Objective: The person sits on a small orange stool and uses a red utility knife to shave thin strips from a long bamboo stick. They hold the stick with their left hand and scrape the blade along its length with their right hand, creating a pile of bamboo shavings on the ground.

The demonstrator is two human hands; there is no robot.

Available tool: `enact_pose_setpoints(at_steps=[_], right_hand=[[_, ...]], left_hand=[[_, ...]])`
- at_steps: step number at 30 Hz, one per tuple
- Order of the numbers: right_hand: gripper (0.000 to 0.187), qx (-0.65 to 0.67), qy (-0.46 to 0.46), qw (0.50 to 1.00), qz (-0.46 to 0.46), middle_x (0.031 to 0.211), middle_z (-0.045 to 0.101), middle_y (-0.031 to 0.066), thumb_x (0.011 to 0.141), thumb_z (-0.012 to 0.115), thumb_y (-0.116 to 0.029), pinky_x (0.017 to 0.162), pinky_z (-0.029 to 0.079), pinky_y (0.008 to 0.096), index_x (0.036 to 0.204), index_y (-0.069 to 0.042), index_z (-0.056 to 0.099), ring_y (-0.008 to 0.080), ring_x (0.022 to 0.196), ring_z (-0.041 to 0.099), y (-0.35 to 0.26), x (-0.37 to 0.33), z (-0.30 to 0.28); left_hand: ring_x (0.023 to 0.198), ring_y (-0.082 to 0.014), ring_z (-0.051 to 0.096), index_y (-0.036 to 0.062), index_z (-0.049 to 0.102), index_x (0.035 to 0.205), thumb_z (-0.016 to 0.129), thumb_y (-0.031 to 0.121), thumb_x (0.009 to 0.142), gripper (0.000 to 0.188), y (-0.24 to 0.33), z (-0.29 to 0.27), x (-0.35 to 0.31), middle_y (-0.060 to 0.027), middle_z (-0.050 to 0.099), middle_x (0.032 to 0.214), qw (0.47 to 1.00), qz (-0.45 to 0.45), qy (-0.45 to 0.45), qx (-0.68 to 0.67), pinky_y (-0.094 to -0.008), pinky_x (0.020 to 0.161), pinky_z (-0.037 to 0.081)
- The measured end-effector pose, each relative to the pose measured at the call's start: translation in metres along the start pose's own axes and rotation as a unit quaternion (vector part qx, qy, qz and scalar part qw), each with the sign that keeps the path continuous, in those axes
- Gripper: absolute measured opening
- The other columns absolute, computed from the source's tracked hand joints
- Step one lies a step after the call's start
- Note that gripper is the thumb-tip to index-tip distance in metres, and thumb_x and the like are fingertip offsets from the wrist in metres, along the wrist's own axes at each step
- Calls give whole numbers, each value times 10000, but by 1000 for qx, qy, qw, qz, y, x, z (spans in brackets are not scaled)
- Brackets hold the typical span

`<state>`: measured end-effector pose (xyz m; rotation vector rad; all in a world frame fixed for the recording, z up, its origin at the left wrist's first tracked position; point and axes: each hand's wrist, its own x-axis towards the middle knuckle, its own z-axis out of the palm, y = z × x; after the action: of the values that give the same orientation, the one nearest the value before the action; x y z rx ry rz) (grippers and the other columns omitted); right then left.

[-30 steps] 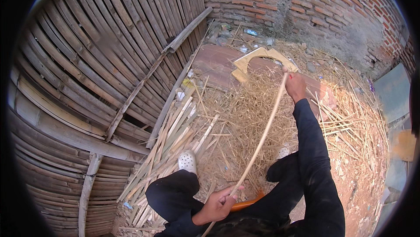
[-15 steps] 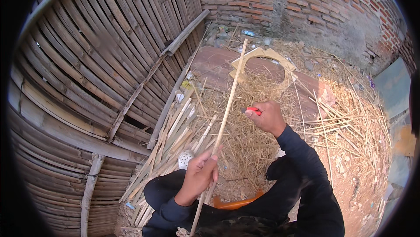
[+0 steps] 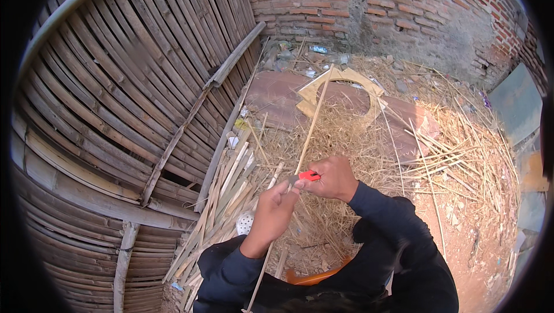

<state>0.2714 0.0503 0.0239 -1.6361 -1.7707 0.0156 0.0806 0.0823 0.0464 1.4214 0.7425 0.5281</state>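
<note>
A long, thin bamboo strip (image 3: 314,122) slants from beside my lap up toward the far wall. My left hand (image 3: 276,212) is closed around it near its middle. In my right hand (image 3: 334,177) is a red utility knife (image 3: 309,175), gripped by its handle. Its grey blade end meets the strip just beyond my left fingers, and the two hands almost touch. Whether the blade is cutting in cannot be made out. Under the strip lies a heap of pale bamboo shavings (image 3: 340,134).
Cut bamboo slats (image 3: 222,197) lie piled at the left, beside a bamboo-slat wall (image 3: 115,82). More thin strips (image 3: 456,145) are scattered at the right. A board with a round hole (image 3: 309,96) lies ahead, before a brick wall (image 3: 311,7). An orange stool edge (image 3: 317,277) shows below me.
My right hand has come left and down, bringing the knife from clear of the strip onto it. My left hand has shifted slightly up and right with the strip.
</note>
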Motion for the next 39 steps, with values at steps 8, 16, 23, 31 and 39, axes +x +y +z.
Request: enact_pose_setpoints(at_steps=[8,16,23,31,39], right_hand=[[549,-55,-25,992,107,529,590,118,755,614,-648,442,440,389,640,-117,690,309,472,586,31,15,6],[533,-28,-27,990,134,541,595,130,780,601,-622,475,458,415,644,-115,688,324,494,591,43,21,13],[536,26,-64,998,14,535,592,107,769,614,-624,467,449,413,606,-117,672,312,489,591,5,3,15],[636,-51,51,984,165,458,484,125,793,567,-654,437,399,410,542,-70,559,327,442,532,67,35,5],[597,-8,7,1000,2,471,531,94,744,619,-663,411,407,390,530,-106,600,292,428,550,11,4,20]], left_hand=[[627,19,343,-5,545,1277,506,70,957,331,-11,1,-3,102,452,739,999,22,27,35,-179,526,274],[497,-202,508,-48,571,1201,551,130,900,350,5,-1,-14,-162,505,575,951,73,74,290,-333,487,400],[503,-222,514,-75,548,1211,536,123,905,365,8,-8,-12,-192,505,584,949,107,79,285,-341,490,405],[677,-3,398,-112,491,1270,517,55,948,364,5,-5,-30,54,496,762,992,23,3,120,-171,575,343],[651,11,362,-59,517,1285,508,38,953,347,-9,-20,-32,74,483,766,999,34,21,35,-169,554,307]])
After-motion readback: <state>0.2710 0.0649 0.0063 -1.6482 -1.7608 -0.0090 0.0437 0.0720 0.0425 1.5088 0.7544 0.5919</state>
